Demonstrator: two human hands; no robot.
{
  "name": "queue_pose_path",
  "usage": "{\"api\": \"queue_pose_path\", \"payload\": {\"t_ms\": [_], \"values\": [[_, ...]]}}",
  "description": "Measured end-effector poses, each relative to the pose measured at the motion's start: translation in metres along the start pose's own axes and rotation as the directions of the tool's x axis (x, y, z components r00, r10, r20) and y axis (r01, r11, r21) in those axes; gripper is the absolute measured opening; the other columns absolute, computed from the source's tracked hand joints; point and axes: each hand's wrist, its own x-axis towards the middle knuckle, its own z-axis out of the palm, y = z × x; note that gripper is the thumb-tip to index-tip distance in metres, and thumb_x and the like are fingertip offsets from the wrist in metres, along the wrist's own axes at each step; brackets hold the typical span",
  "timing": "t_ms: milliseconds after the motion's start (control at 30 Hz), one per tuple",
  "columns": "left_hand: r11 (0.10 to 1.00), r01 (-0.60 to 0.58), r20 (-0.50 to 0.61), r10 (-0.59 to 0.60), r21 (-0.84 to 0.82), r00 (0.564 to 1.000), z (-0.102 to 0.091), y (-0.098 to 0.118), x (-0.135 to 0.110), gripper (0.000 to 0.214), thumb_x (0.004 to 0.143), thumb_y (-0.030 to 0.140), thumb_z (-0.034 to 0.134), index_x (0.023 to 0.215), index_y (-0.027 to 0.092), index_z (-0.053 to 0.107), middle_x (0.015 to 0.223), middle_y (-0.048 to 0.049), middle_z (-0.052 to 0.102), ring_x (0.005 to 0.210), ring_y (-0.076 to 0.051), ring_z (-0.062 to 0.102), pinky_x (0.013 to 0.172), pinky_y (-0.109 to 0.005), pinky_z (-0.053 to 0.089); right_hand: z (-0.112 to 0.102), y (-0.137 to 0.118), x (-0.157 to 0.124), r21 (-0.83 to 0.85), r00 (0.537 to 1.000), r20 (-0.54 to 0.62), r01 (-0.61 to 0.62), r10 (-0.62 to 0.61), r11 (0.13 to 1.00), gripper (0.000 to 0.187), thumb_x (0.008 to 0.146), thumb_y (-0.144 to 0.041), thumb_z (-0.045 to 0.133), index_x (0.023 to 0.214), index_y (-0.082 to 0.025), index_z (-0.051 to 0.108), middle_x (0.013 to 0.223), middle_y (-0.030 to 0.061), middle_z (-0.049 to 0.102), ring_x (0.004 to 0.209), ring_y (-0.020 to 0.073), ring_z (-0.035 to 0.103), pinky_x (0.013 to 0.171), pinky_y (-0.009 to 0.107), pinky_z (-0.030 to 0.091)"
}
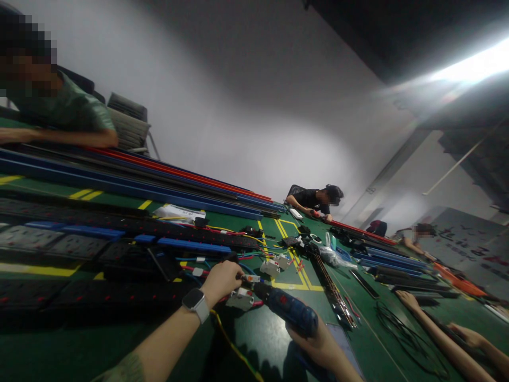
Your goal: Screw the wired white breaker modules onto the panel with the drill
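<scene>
My left hand (221, 279), wearing a white-banded watch (194, 303), is closed with its fingertips beside a small white circuit breaker (240, 298); what it pinches is hidden. My right hand (314, 342) wraps round the grip of a blue and black cordless drill (292, 309). The drill points left, its tip close to my left fingertips and the breaker. A yellow-green wire (233, 339) runs from there down toward the front edge. More white circuit breakers (271, 266) with coloured wires lie just beyond on the green table.
Black socket strips (99, 292) lie at the left, with long blue rails (131, 183) behind. A bundle of metal strips (332, 289) and a black cable coil (409, 337) lie rightward. A co-worker's hands (407, 301) are at the right; other people sit around the table.
</scene>
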Motion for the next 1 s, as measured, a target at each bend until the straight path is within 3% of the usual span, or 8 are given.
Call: {"api": "queue_pose_path", "payload": {"t_ms": [500, 867, 1000], "values": [[1.000, 0.011, 0.012, -0.011, 0.006, 1.000, 0.000, 0.000, 0.001, 0.025, 0.081, 0.028, 0.064, 0.098, 0.032, 0.081, 0.094, -0.0053, 0.078, 0.095, -0.023, 0.070, 0.085, -0.028, 0.049, 0.003, 0.016, 0.000, -0.057, 0.994, -0.050, 0.091, -0.094, 0.994, 0.056, 0.077, -0.033, 0.074, 0.130, -0.025, 0.056, 0.116, 0.0064, 0.074, 0.102, 0.0267, 0.072, 0.092, 0.036, 0.057], [1.000, -0.008, -0.002, 0.008, 0.008, 1.000, 0.002, -0.001, 0.001, 0.024, 0.081, 0.028, 0.064, 0.098, 0.032, 0.081, 0.092, -0.0053, 0.078, 0.093, -0.023, 0.070, 0.082, -0.028, 0.049, 0.002, 0.012, 0.000, -0.036, 0.992, 0.006, 0.123, -0.123, 0.992, 0.048, 0.079, -0.028, 0.070, 0.126, -0.027, 0.058, 0.114, 0.0046, 0.074, 0.101, 0.0245, 0.072, 0.090, 0.031, 0.057], [1.000, -0.014, -0.005, 0.014, 0.003, 1.000, 0.004, -0.003, 0.003, 0.025, 0.079, 0.028, 0.064, 0.097, 0.031, 0.081, 0.091, -0.0056, 0.078, 0.092, -0.023, 0.070, 0.082, -0.028, 0.048, 0.003, 0.019, -0.001, -0.049, 0.991, -0.034, 0.125, -0.127, 0.991, 0.057, 0.077, -0.029, 0.074, 0.131, -0.026, 0.056, 0.117, 0.0058, 0.074, 0.102, 0.0256, 0.072, 0.092, 0.033, 0.058]]}}
